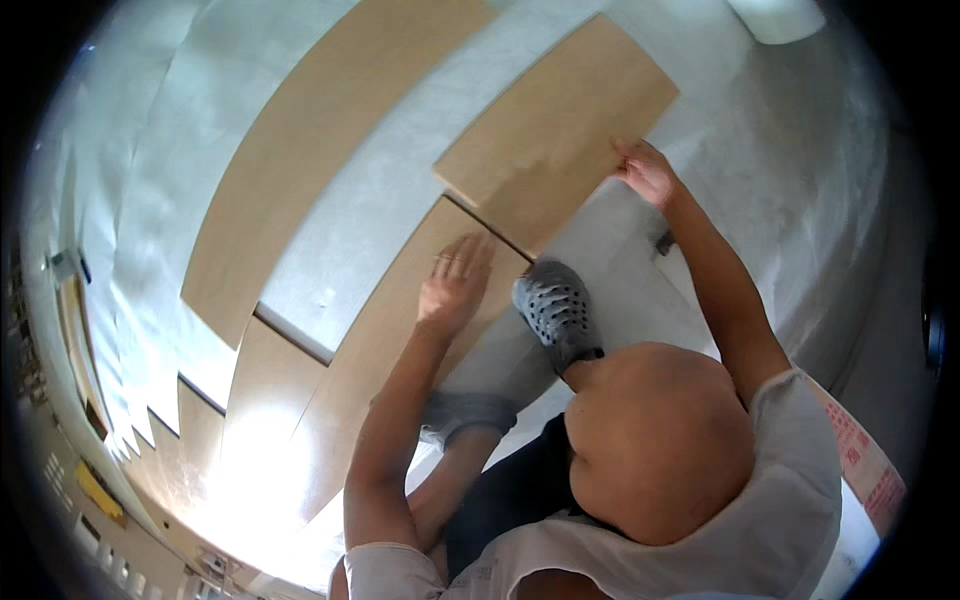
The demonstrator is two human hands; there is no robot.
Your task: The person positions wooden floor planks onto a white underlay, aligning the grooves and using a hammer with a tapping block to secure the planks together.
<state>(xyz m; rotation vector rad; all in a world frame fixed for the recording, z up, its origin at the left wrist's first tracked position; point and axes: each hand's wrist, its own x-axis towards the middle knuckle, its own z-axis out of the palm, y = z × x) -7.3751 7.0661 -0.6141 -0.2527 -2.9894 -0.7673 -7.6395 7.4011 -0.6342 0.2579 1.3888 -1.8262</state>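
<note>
A short light-brown floor plank (565, 120) lies at an angle on the pale sheet, its near end almost against the end of another floor plank (400, 290). A thin dark gap shows between the two ends. My right hand (646, 172) grips the short plank at its right long edge, thumb and fingers closed there. Resting palm down on the nearer plank, close to the joint, is my left hand (456, 285), fingers stretched out flat. My grey clog (556, 308) stands beside the joint.
Beyond a strip of pale underlay sheet (345, 250), a long plank (300, 160) curves across the left. Joined planks with stepped ends (265, 370) run toward the bright lower left. A white cylindrical thing (780, 15) is at the upper right, a red-and-white package (865, 460) at my right side.
</note>
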